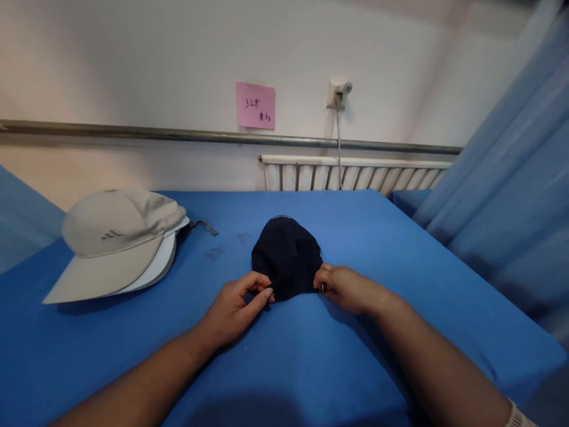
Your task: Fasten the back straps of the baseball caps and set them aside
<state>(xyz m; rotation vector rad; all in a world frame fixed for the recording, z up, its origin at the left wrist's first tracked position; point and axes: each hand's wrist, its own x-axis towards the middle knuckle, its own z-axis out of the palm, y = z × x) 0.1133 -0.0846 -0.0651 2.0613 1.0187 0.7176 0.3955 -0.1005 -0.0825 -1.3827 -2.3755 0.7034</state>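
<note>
A black cap (287, 258) lies on the blue-covered table in front of me, its near edge toward me. My left hand (240, 302) pinches the near left edge of this cap between thumb and fingers. On the opposite side, my right hand (340, 286) has its fingers closed on the cap's right edge, where a small shiny piece shows at the fingertips. A thin light curved line runs along the far end of the cap. Its underside is hidden from view.
Stacked caps, a beige one (120, 225) on top, sit at the left with a strap sticking out. Behind the blue table cover (222, 379) are a radiator (355, 172), a rail (178, 134), a pink note (256, 105) and a plugged-in cord (338, 136). Blue curtains (502, 196) hang at the right.
</note>
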